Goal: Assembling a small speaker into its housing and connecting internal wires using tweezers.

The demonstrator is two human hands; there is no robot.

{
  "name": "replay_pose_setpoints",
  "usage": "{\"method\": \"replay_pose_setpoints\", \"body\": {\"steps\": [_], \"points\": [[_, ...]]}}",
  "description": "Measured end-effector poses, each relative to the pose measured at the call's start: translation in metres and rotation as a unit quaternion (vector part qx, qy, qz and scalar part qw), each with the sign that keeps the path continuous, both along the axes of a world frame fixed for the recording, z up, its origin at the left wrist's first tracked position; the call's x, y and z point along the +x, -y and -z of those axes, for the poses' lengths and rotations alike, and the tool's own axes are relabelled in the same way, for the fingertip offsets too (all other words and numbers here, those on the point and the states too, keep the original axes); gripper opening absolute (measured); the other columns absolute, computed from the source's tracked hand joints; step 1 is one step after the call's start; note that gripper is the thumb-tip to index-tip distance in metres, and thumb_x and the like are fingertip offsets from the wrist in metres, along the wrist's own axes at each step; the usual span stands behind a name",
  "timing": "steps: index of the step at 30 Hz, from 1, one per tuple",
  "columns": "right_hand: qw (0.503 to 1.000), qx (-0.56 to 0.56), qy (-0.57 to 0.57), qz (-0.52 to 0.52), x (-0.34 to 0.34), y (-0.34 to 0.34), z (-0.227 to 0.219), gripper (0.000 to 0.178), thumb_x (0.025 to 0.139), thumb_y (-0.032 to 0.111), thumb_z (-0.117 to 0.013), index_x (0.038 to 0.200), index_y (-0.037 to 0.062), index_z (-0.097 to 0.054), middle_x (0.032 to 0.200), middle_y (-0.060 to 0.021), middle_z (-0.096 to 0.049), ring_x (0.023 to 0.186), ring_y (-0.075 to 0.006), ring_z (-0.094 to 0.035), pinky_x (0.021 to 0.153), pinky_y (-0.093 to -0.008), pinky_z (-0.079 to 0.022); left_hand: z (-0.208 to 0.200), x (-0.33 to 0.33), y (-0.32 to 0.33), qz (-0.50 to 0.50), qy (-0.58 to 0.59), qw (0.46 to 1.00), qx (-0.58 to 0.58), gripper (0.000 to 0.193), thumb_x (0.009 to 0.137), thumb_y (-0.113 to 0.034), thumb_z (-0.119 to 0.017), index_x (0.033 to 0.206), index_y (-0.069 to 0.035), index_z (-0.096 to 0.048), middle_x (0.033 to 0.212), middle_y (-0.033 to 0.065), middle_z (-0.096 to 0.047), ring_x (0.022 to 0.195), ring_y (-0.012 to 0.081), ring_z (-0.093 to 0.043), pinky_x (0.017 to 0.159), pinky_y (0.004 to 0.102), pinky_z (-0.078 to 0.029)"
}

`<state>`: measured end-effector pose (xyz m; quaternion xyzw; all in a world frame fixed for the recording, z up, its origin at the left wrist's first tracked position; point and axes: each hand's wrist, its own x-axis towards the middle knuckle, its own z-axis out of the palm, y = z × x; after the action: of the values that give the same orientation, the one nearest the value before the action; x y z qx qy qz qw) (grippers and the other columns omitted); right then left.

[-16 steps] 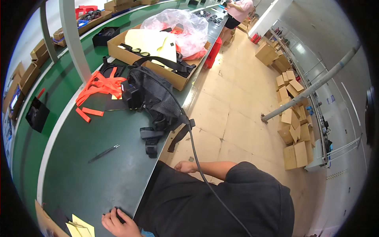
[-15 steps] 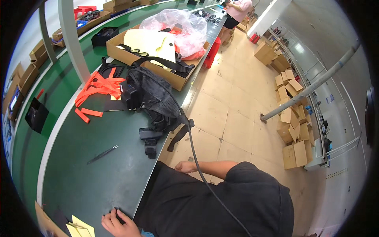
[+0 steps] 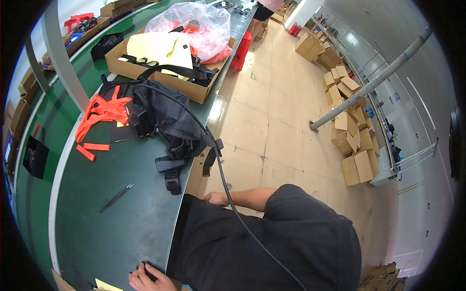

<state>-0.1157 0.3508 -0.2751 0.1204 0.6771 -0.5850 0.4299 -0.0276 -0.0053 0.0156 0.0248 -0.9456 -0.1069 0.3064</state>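
My left hand [image 3: 151, 278] rests on the green tabletop [image 3: 114, 237] at its near edge, by the lower rim. Its fingers are bent together, with a small dark patch at the fingertips that I cannot make out. Close to my body, beyond the table edge, my right hand [image 3: 216, 199] is curled closed; its palm and whatever it may hold are hidden. Black tweezers [image 3: 116, 198] with bright tips lie on the table, apart from both hands. Farther up, a black mesh harness [image 3: 167, 114] with straps and a boxy black part lies along the table edge.
Orange straps [image 3: 107, 111] lie left of the harness. Behind it stands a cardboard box [image 3: 196, 92] with yellow sheets and a clear plastic bag [image 3: 191, 19]. A black cable [image 3: 225, 182] crosses above my right arm. Open cartons [image 3: 359, 167] line the right wall. A person [image 3: 266, 12] stands far back.
My view has shifted, so the table's things and the cartons sit farther left and mostly higher. Both hands keep about the same places; the tweezers and harness lie as before.
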Motion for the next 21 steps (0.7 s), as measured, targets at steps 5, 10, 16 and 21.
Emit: {"method": "replay_pose_setpoints", "body": {"steps": [5,10,16,21], "points": [[0.972,0.076,-0.036,-0.22,-0.005,0.024,-0.073,0.034,0.092,0.018,-0.054,0.119,-0.0014,-0.064,0.108,-0.0071,-0.069,0.093,-0.0174,-0.062,0.083,-0.0352,-0.05,0.018,0.043,0.009,-0.074,0.059,0.995,0.031,0.009,0.084,-0.006,-0.067,0.092,-0.001,-0.067,0.092,0.0149,-0.06,0.094,0.0364,-0.056,0.092,0.0484,-0.045],[0.996,-0.018,0.081,0.011,0.01,-0.039,-0.02,0.034,0.096,0.007,-0.052,0.128,-0.002,-0.058,0.115,-0.0102,-0.067,0.097,-0.0193,-0.065,0.085,-0.0298,-0.053,0.021,0.008,0.007,-0.029,0.03,0.99,0.132,0.013,0.074,-0.009,-0.076,0.085,-0.008,-0.069,0.086,0.0077,-0.059,0.087,0.0278,-0.059,0.093,0.0479,-0.048],[0.962,-0.19,0.182,0.068,-0.003,-0.008,0.03,0.031,0.089,0.0,-0.054,0.119,-0.0011,-0.063,0.1,-0.0144,-0.071,0.087,-0.0262,-0.07,0.079,-0.0399,-0.058,0.01,0.031,0.004,-0.092,0.005,0.989,0.117,0.016,0.073,-0.01,-0.077,0.087,-0.009,-0.069,0.083,0.0045,-0.056,0.084,0.0254,-0.056,0.091,0.0445,-0.049],[0.989,-0.079,-0.123,0.004,-0.01,-0.082,0.17,0.032,0.092,0.005,-0.048,0.118,-0.0082,-0.061,0.116,-0.0201,-0.066,0.101,-0.0307,-0.067,0.092,-0.0447,-0.055,0.014,0.011,0.012,-0.027,-0.01,0.987,0.158,0.017,0.073,-0.009,-0.077,0.089,-0.008,-0.069,0.083,0.0041,-0.056,0.083,0.0234,-0.055,0.091,0.0434,-0.05]]}}
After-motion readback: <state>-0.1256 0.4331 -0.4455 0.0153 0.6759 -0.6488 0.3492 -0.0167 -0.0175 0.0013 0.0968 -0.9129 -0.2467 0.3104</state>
